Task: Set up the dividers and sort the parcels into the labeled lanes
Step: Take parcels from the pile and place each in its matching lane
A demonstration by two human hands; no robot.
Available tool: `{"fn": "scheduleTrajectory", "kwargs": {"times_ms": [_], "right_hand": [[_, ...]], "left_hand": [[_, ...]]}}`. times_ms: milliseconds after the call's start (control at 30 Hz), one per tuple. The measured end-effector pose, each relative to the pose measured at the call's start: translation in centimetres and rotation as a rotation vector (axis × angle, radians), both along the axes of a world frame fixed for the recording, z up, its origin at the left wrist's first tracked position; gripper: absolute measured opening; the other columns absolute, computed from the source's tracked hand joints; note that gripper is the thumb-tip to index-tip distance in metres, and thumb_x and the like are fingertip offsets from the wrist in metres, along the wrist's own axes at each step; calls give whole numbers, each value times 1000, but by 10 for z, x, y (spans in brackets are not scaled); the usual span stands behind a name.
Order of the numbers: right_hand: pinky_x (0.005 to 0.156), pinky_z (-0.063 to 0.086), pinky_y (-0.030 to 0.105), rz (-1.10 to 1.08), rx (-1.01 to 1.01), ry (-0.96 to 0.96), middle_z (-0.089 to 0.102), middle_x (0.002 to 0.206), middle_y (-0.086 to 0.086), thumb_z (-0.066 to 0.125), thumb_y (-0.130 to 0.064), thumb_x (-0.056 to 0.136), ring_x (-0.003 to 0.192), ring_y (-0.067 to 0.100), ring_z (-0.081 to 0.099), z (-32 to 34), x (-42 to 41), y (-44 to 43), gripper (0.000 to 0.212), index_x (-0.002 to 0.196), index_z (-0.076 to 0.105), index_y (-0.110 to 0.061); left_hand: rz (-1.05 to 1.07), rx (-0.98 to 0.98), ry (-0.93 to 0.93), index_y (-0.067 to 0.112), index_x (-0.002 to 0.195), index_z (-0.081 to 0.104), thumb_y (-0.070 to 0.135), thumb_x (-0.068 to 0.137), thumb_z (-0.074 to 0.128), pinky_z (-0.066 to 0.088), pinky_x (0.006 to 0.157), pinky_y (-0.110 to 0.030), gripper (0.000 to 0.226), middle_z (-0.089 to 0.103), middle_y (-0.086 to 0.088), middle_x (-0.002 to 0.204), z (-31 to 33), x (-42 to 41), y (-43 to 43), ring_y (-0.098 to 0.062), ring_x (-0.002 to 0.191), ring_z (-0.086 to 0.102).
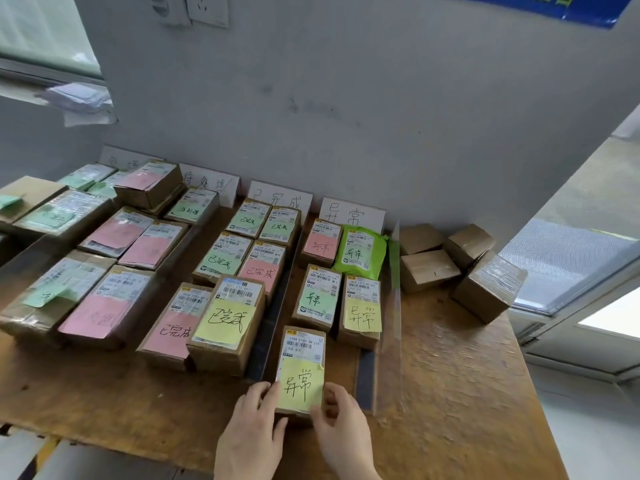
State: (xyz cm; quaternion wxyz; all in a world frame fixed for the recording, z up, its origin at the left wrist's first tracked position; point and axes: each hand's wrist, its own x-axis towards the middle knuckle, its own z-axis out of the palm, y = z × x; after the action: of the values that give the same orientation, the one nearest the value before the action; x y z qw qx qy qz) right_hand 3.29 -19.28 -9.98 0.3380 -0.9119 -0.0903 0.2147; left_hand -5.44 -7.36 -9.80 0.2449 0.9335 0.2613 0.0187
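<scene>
A small cardboard parcel (302,362) with a yellow handwritten note lies at the near end of the right lane. My left hand (252,431) grips its left side and my right hand (343,427) grips its right side, thumb on the note. Further up that lane lie several parcels (317,299) and a green bag (360,252) under a white sign card (351,214). A dark divider (273,306) separates this lane from the middle lane of parcels (225,323). A clear divider (393,306) bounds the lane on the right. More parcels (104,303) fill the left lanes.
The wooden table (450,393) has bare surface at the front and right. Several plain cardboard boxes (485,289) sit beyond the clear divider at the back right. Sign cards (280,197) lean on the grey wall. The table's right edge drops to the floor by a door.
</scene>
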Motion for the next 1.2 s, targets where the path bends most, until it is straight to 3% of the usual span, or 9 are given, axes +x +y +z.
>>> {"fn": "scheduleTrajectory", "kwargs": {"times_ms": [67,167,333,567,767,967,1100,1167,1200], "right_hand": [[91,47,14,61,-20,-111,54,126,-15,61,-37,93,111,3,55,10,0,-7,49,139,44,-32],[91,43,12,121,-28,-270,52,126,-18,58,-39,94,113,1,52,26,5,-18,49,141,44,-32],[97,43,18,115,-58,-465,50,134,-15,56,-41,94,123,4,48,58,30,-33,51,143,43,-32],[96,43,25,54,-147,-580,52,135,-4,58,-33,93,124,15,47,97,79,-70,48,139,50,-24],[109,36,32,-15,-307,-566,41,145,-2,60,-41,90,133,19,39,113,130,-113,64,147,38,-25],[115,29,36,-38,-398,-538,38,149,0,55,-45,93,138,21,35,121,192,-164,65,150,32,-25],[109,32,35,-6,-445,-505,40,145,1,55,-45,91,134,23,39,117,238,-194,61,146,36,-26],[105,35,35,21,-456,-482,42,143,1,56,-45,91,132,23,41,112,261,-206,59,143,38,-26],[105,36,35,33,-462,-475,42,142,1,56,-45,90,131,23,41,109,273,-211,58,143,39,-26]], "left_hand": [[-14,-8,9,20,125,66,33,70,86,57,75,-21,60,63,5,116,2,1,5,-14,102,62],[-88,100,-52,22,109,73,33,51,96,56,59,-18,64,68,7,100,18,12,12,-13,90,65],[-215,323,-109,19,112,71,33,46,97,57,78,-33,72,70,1,110,61,48,15,-20,106,67],[-355,431,-167,15,119,69,28,60,91,56,89,-41,64,67,-6,120,95,104,-1,-25,119,61],[-442,499,-267,13,109,73,17,52,92,58,82,-40,61,70,-8,110,118,162,-37,-27,108,66],[-484,524,-273,14,101,74,25,45,95,59,75,-41,61,72,-8,102,127,230,-90,-29,101,68],[-466,516,-234,13,100,75,26,43,96,59,69,-40,62,72,-8,102,120,280,-122,-29,101,68],[-455,498,-187,13,108,72,28,53,92,57,77,-40,61,70,-8,110,116,304,-136,-28,109,64],[-449,482,-175,14,119,67,29,66,86,53,87,-40,58,66,-8,121,113,314,-143,-27,119,58]]}}
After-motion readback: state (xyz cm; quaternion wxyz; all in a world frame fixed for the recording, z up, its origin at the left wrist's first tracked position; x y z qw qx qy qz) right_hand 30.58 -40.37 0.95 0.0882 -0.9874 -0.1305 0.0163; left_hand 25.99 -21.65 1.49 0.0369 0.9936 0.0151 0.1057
